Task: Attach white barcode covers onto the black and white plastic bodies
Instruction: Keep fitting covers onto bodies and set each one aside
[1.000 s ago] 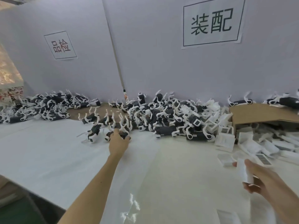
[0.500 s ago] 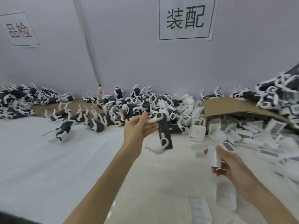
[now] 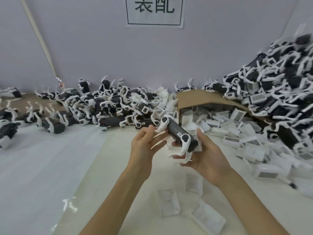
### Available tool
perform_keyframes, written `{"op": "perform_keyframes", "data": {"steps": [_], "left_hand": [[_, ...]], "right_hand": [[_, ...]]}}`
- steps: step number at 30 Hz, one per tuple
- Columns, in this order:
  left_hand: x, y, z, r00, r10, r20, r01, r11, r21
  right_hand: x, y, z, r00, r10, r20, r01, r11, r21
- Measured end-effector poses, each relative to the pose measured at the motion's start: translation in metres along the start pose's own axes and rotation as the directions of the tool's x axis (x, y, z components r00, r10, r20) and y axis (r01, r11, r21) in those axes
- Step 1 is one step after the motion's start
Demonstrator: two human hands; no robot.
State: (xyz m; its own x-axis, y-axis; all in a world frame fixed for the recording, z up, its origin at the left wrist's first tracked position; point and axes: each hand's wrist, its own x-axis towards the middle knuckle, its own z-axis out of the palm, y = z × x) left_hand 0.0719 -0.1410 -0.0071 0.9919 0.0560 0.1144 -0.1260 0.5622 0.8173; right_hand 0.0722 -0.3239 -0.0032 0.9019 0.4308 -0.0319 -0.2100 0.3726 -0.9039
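A black plastic body with white legs (image 3: 177, 133) is held in the air between both hands, above the table's middle. My left hand (image 3: 145, 146) pinches its upper white leg end. My right hand (image 3: 205, 155) cups the lower end, fingers curled round the body, with a white barcode cover (image 3: 198, 139) pressed behind it, mostly hidden. A heap of black and white bodies (image 3: 108, 106) lies along the wall. Loose white barcode covers (image 3: 233, 131) spill out at the right.
A tipped cardboard box (image 3: 189, 99) at the back right spills covers. A tall pile of bodies with covers (image 3: 271, 85) rises at the far right. Three white covers (image 3: 169, 202) lie on the table near my forearms. White foam sheet (image 3: 42, 158) covers the left.
My left hand lifted a body from the heap and carried it right. My right hand, holding a cover, came in and now grips the body's lower end too.
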Motion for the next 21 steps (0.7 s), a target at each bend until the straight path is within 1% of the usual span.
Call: {"op": "perform_keyframes", "data": {"steps": [2, 4, 7, 9, 11, 15, 17, 19, 21], "left_hand": [[-0.003, 0.001, 0.002, 1.000, 0.028, 0.007, -0.028, 0.996, 0.083], [-0.007, 0.002, 0.006, 0.998, 0.047, 0.045, -0.052, 0.990, 0.128], [-0.010, -0.001, 0.009, 0.991, 0.065, 0.118, -0.086, 0.980, 0.178], [-0.012, -0.003, 0.012, 0.984, 0.069, 0.162, -0.101, 0.974, 0.202], [-0.011, -0.004, 0.012, 0.980, 0.059, 0.188, -0.099, 0.973, 0.210], [-0.008, -0.007, 0.008, 0.971, 0.013, 0.238, -0.054, 0.984, 0.169], [-0.007, -0.008, 0.008, 0.974, -0.023, 0.226, -0.023, 0.980, 0.197], [-0.009, -0.009, 0.009, 0.973, -0.099, 0.206, 0.038, 0.959, 0.281], [-0.010, -0.011, 0.009, 0.956, -0.201, 0.212, 0.093, 0.897, 0.431]], "right_hand": [[0.001, -0.001, -0.002, 0.996, -0.005, -0.088, 0.005, 1.000, -0.005], [0.001, -0.002, -0.003, 0.989, -0.019, -0.146, 0.024, 0.999, 0.032], [0.001, 0.000, -0.002, 0.976, -0.082, -0.203, 0.086, 0.996, 0.011], [0.001, 0.001, -0.001, 0.972, -0.085, -0.220, 0.081, 0.996, -0.027], [0.001, 0.001, -0.003, 0.968, -0.078, -0.239, 0.076, 0.997, -0.018], [0.001, 0.002, -0.005, 0.956, -0.093, -0.279, 0.101, 0.995, 0.014], [0.002, 0.002, -0.005, 0.948, -0.127, -0.293, 0.142, 0.989, 0.030], [0.002, 0.002, -0.004, 0.935, -0.175, -0.309, 0.190, 0.981, 0.021], [0.002, 0.002, -0.004, 0.922, -0.226, -0.314, 0.226, 0.974, -0.037]]}}
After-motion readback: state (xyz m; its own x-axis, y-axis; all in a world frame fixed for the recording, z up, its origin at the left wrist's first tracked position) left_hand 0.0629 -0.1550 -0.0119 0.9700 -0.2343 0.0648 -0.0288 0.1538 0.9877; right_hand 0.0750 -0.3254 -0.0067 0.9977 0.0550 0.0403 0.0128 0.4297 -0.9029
